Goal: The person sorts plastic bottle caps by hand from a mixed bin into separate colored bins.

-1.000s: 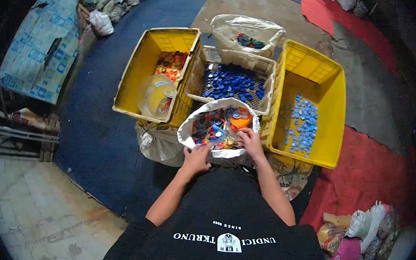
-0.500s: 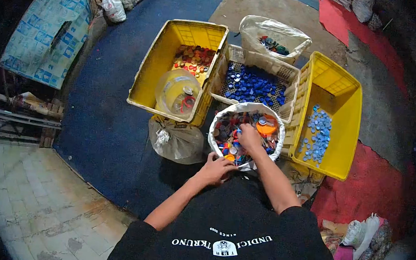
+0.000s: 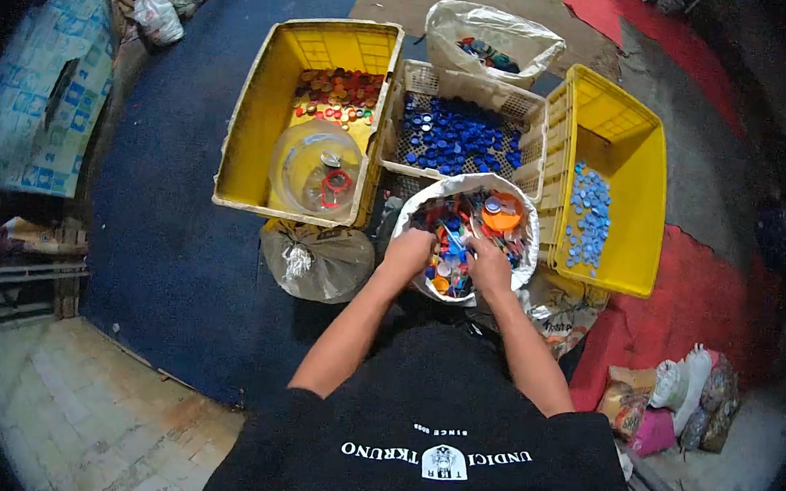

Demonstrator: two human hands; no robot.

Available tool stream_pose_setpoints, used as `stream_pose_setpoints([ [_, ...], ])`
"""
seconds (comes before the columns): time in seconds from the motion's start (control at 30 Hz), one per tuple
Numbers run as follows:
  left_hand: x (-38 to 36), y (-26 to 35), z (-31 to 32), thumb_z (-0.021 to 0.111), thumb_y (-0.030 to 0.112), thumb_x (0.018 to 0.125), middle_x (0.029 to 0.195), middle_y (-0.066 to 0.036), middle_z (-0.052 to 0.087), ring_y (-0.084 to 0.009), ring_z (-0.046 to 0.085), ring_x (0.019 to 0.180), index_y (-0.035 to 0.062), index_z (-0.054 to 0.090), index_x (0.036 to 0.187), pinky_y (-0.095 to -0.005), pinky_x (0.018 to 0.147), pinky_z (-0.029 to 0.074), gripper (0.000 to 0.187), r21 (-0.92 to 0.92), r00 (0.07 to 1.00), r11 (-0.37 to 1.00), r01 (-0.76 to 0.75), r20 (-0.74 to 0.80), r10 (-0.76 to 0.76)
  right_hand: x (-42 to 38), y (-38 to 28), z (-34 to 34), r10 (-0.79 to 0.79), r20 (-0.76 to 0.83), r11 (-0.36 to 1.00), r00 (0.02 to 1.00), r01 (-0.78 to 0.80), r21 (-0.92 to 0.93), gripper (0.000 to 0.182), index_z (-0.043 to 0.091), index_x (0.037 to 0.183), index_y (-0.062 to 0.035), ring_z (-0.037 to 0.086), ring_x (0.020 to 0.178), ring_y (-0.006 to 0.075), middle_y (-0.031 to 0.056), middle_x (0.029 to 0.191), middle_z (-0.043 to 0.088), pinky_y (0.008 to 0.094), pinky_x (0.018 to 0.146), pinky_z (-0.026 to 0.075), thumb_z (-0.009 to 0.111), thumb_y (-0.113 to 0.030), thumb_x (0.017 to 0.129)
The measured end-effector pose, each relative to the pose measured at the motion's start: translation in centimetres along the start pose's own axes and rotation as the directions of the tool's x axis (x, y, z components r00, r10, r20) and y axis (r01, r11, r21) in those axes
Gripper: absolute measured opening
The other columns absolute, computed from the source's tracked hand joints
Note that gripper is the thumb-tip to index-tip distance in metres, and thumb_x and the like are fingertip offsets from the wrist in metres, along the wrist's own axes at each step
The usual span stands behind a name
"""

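Observation:
A round white sack [image 3: 531,244] full of mixed coloured caps stands open in front of my body. My left hand [image 3: 410,250] is at the sack's left side over the caps, its fingers curled; what they hold, if anything, is hidden. My right hand [image 3: 488,265] is over the caps on the right, fingers bent together, and its grip cannot be made out. An orange lid [image 3: 502,212] lies in the sack beyond my right hand. Behind the sack, a white crate [image 3: 400,168] holds dark blue caps [image 3: 463,135].
At the left, a yellow crate [image 3: 253,130] holds red caps [image 3: 339,91] and a clear round container [image 3: 311,168]. The right yellow crate [image 3: 641,192] has light blue caps [image 3: 590,216]. A pale sack [image 3: 444,35] stands behind; a tied bag [image 3: 317,262] sits front left.
My left hand has moved from the sack's near rim up to the caps at its left. My right hand has drawn back nearer to me. The whole view has shifted.

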State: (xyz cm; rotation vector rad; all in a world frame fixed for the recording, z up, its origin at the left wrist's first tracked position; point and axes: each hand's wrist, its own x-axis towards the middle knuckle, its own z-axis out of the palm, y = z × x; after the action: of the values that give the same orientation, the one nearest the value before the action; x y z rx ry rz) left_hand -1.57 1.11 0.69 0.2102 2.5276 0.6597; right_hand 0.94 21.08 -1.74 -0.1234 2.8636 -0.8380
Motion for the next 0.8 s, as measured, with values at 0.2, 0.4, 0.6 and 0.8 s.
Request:
stream_pose_setpoints([
  [0.2,3.5,-1.3,7.0,0.071,0.024,0.069,0.096,-0.009,0.073,-0.0233,0.071,0.090,0.0159,0.076,0.094,-0.0362,0.076,0.053,0.026,0.411,0.997,0.911,-0.032,0.079,0.000,-2.1,1.2,-0.3,0.044,-0.016,0.999,0.999,-0.045,-0.013,0.023,0.066,0.102,-0.0120,0.063,0.084,0.0369,0.0169,0.090,0.063,0.0465,0.073,0.051,0.064,-0.014,0.079],
  [0.4,1.6,-1.1,7.8,0.073,0.028,0.071,0.093,-0.010,0.072,-0.0268,0.070,0.087,0.0106,0.075,0.089,-0.0391,0.072,0.055,0.025,0.327,0.990,0.942,0.068,0.094,-0.104,-2.7,1.7,0.0,-0.019,0.004,0.999,1.000,0.019,0.026,0.025,0.069,0.103,-0.0131,0.062,0.086,0.0359,0.0156,0.090,0.062,0.0453,0.080,0.050,0.061,-0.014,0.079],
  [0.6,0.7,-1.5,7.4,0.071,0.024,0.074,0.089,-0.016,0.071,-0.0317,0.070,0.084,0.0063,0.073,0.089,-0.0431,0.072,0.056,0.023,0.242,0.997,0.968,0.071,0.012,-0.076,-2.8,2.0,0.4,0.057,-0.087,0.977,0.995,-0.038,0.207,0.024,0.070,0.098,-0.0085,0.061,0.090,0.0341,0.0158,0.092,0.064,0.0413,0.081,0.050,0.057,-0.017,0.081],
  [0.8,-0.3,-1.1,6.7,0.061,0.013,0.076,0.089,-0.018,0.070,-0.0315,0.070,0.084,0.0058,0.073,0.086,-0.0430,0.069,0.056,0.017,0.201,0.997,0.977,0.072,0.010,-0.076,-2.6,1.5,-0.8,0.102,-0.118,0.972,0.988,-0.074,0.224,0.023,0.070,0.095,-0.0062,0.063,0.085,0.0318,0.0155,0.092,0.066,0.0396,0.079,0.050,0.060,-0.020,0.080],
])
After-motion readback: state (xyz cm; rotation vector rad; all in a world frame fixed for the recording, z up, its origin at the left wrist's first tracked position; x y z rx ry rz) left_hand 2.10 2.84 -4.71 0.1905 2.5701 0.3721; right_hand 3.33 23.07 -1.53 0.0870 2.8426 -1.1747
